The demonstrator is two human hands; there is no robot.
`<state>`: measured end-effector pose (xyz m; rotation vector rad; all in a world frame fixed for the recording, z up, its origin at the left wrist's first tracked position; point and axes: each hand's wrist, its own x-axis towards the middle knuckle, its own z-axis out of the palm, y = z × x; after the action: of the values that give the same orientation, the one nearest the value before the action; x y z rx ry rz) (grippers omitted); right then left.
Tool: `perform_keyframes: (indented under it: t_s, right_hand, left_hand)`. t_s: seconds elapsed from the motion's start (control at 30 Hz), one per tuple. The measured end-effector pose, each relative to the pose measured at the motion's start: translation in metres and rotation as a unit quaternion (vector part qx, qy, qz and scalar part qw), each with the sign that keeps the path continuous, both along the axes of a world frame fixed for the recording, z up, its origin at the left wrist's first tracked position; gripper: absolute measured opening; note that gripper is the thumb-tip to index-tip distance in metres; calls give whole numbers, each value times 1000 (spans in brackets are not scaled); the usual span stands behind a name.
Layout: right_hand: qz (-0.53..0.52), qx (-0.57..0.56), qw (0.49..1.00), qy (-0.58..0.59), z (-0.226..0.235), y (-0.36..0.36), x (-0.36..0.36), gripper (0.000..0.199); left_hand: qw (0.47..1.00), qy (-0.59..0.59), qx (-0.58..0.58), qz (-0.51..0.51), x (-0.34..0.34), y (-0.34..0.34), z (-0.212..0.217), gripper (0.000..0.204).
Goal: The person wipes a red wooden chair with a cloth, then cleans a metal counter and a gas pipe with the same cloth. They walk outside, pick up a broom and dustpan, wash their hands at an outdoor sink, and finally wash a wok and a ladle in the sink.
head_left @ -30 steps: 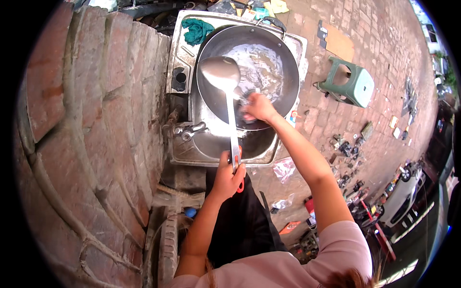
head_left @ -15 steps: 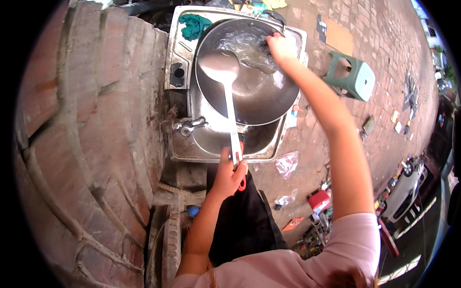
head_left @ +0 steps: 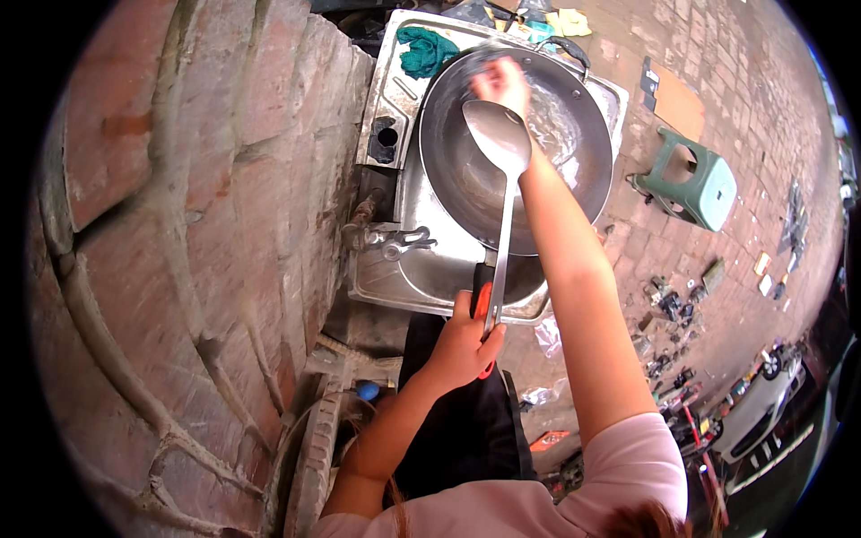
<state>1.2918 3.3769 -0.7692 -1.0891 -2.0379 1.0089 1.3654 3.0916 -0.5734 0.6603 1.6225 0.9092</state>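
A large dark wok [head_left: 446, 157] with water in it rests over the metal sink [head_left: 430, 278]. My left hand [head_left: 457, 354] is closed round the wok's black and red handle [head_left: 483, 291] and the steel handle of a large cooking spoon [head_left: 500, 134]. The spoon's bowl hangs above the wok, partly covering my right wrist from view. At the wok's far rim, my right hand [head_left: 502, 85] grips a grey, wiry scrubber [head_left: 487, 61], smeared by motion.
A faucet [head_left: 395, 244] juts from the brick wall [head_left: 206, 251] on the left. A green cloth [head_left: 426, 52] lies at the sink's far left corner. On the brick ground to the right stand a green plastic stool [head_left: 695, 184] and a cardboard piece [head_left: 679, 103].
My right hand has swept with the scrubber from the wok's right side to its far rim, toward the left. The view has shifted, and the left hand keeps its grip.
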Motion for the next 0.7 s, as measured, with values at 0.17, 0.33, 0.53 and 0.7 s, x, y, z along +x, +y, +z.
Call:
perform_keyframes:
  t_s: [0.17, 0.33, 0.53, 0.7]
  right_hand:
    - [479, -353, 803, 5, 26, -68, 53, 22]
    - [512, -111, 709, -472, 55, 14, 131, 21]
    - [217, -1, 914, -342, 11, 28, 62, 13]
    - [339, -98, 890, -289, 47, -46, 108, 15]
  left_hand:
    - [999, 46, 21, 6, -3, -10, -10, 20]
    - [999, -20, -2, 35, -2, -11, -8, 15]
    - [1000, -15, 6, 20, 0, 2, -5, 16]
    - [998, -45, 3, 40, 2, -6, -8, 18]
